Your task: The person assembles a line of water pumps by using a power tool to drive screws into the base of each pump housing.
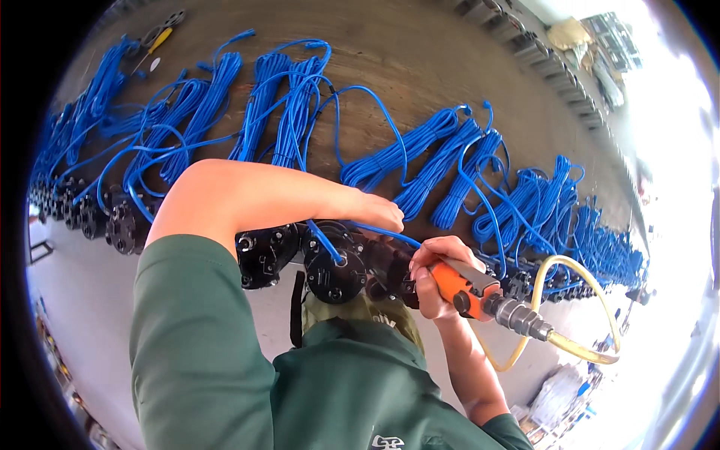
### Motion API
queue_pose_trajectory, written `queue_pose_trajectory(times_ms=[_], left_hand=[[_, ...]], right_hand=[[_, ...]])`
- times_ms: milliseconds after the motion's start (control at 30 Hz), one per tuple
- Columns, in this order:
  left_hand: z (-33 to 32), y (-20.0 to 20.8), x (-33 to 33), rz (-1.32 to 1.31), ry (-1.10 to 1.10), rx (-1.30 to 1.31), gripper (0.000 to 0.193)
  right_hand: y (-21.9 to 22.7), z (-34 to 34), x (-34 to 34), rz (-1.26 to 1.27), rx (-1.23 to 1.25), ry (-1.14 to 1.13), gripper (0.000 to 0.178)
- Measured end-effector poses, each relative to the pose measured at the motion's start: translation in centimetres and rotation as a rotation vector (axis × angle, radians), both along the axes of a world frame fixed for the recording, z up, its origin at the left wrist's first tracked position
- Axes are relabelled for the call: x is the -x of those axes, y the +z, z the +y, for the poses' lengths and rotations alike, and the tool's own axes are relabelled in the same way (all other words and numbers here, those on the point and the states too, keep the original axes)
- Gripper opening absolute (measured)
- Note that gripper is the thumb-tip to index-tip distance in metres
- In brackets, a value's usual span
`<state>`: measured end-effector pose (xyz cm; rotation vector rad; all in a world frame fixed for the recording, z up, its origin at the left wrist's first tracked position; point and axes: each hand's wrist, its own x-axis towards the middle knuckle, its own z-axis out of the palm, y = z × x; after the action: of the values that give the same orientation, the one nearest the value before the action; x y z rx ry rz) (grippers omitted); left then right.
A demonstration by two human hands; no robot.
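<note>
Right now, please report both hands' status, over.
Right hand gripping orange tool with yellow hose. Left hand near black cylindrical housing, grip hidden. Blue cable between hands, possibly in the way.

the shirt [345, 382] is a dark, slightly bluish green, its cloth smooth with soft folds across the front. the left sleeve [199, 337] is short and wide, ending above the elbow in a straight hem [184, 250] marked by a line running around it. of the right sleeve [508, 433], only a small piece in the same green shows by the lower edge. low on the shirt sits a pale, rounded logo [388, 442], cut by the picture's edge. beyond the shirt is mottled olive cloth [405, 322] with pale lettering, and beside it a narrow black strap [297, 307]. the left hand [381, 211] and right hand [442, 255] are bare, as are both forearms
</note>
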<state>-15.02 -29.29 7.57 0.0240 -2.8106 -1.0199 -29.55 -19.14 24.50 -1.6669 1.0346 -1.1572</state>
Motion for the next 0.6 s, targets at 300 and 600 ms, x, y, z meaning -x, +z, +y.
queue_pose_trajectory(times_ms=[300,600], left_hand=[[-1.9,17.6,-4.5,-0.202,1.009,0.292,0.020],[26.6,6.2,8.5,0.541,2.157,-0.426,0.022]], right_hand=[[-1.8,-0.5,0.5,-0.218,-0.200,0.223,0.034],[-2.5,-0.4,0.1,-0.215,-0.118,0.375,0.031]])
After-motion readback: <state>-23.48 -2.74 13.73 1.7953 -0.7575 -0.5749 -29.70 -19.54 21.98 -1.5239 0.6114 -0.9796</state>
